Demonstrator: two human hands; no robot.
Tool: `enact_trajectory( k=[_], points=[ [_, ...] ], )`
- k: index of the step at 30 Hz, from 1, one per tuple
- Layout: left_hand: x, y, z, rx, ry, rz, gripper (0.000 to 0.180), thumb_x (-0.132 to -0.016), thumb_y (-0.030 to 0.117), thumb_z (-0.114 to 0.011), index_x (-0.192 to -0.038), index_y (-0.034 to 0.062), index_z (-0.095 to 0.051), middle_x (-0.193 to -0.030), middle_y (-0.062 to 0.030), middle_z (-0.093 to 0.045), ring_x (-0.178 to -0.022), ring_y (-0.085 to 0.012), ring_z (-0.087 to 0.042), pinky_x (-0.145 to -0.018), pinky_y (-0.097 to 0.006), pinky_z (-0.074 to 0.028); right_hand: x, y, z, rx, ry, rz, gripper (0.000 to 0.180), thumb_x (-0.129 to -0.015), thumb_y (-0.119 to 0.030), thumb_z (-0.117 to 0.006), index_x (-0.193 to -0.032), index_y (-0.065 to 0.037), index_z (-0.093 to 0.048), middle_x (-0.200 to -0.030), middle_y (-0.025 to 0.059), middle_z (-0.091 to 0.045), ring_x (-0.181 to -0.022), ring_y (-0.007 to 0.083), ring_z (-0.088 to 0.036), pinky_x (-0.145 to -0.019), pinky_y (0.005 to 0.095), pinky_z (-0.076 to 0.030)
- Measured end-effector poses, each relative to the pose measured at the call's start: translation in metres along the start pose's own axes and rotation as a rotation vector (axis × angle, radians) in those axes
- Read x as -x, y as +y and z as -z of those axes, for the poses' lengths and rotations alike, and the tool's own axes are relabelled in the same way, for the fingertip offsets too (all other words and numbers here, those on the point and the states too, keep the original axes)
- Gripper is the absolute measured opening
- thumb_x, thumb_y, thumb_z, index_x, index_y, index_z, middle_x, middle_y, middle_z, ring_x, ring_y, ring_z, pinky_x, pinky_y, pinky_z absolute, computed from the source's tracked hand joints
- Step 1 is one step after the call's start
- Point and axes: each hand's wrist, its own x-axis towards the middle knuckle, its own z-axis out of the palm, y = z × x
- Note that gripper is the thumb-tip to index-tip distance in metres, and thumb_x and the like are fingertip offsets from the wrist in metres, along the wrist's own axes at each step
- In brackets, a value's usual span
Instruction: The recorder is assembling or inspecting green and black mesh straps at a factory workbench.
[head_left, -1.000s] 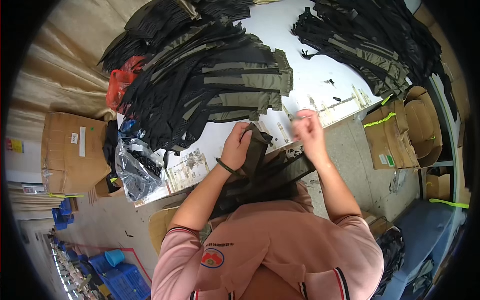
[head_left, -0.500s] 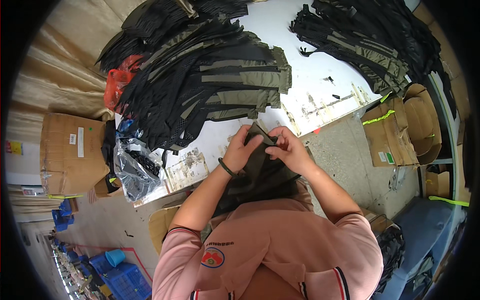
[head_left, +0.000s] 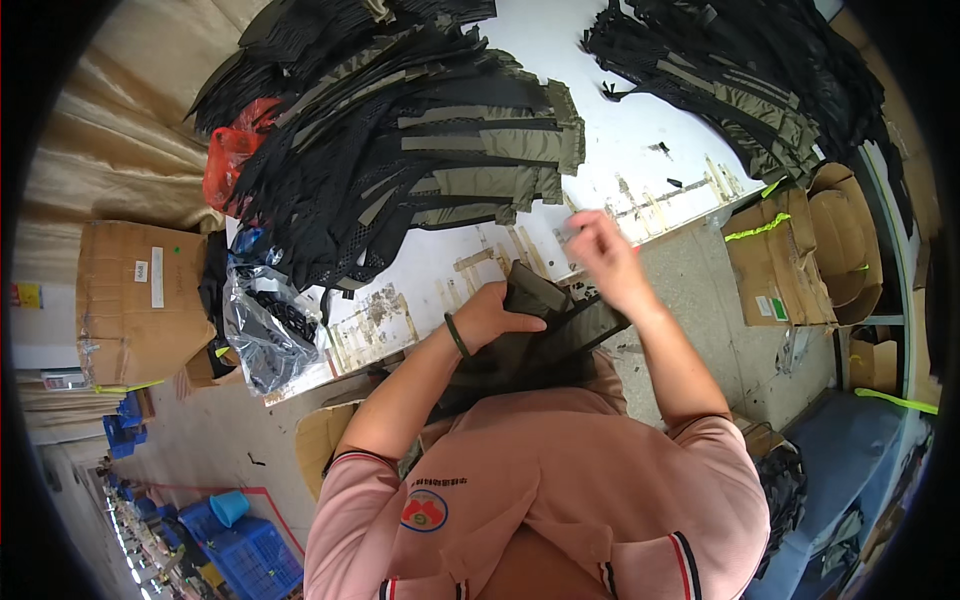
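Observation:
My left hand [head_left: 490, 318] grips a dark olive fabric piece [head_left: 538, 292] at the near edge of the table, thumb on top. The rest of that cloth, dark and partly see-through, hangs down over my lap. My right hand [head_left: 608, 262] is raised just right of the cloth and apart from it, above the table edge. Its fingers are smeared by motion, so whether they hold anything cannot be made out. Beyond my hands lies a large fanned pile of black mesh and olive fabric pieces [head_left: 480, 150].
A second pile of black and olive pieces [head_left: 740, 95] lies on the white table [head_left: 545, 45] at the far right. A clear plastic bag [head_left: 270, 335] and a red bag [head_left: 232, 165] sit at its left. Cardboard boxes [head_left: 140, 300] flank the table, another box [head_left: 775, 265] at right.
My right hand has let go of the cloth and moved up and right. My left hand keeps its grip, the olive piece now lying more folded over.

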Motion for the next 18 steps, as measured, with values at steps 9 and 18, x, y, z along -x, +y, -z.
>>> enact_trajectory(
  k=[9,18],
  points=[
    [0.028,-0.055,0.024,-1.044,-0.064,-0.204,0.055,-0.079,0.039,-0.071,-0.115,-0.0009,-0.057,-0.103,-0.0211,-0.064,-0.096,-0.033,-0.061,-0.086,-0.037,-0.046,0.029,0.031,-0.012,0.38,0.176,0.094,0.02,-0.089,-0.019,-0.06,-0.085,-0.003,-0.049,-0.065,0.0206,-0.056,-0.058,0.0394,-0.055,-0.051,0.0407,-0.043],
    [0.097,-0.13,0.068,-1.221,-0.111,0.285,0.068,-0.076,0.062,-0.06,-0.104,-0.0007,-0.063,-0.093,-0.024,-0.064,-0.09,-0.0386,-0.062,-0.079,-0.045,-0.049,0.108,0.127,-0.054,0.474,0.237,-0.136,0.021,-0.091,-0.026,-0.055,-0.093,-0.006,-0.047,-0.073,0.0229,-0.06,-0.069,0.0454,-0.058,-0.057,0.0511,-0.044]
  ],
)
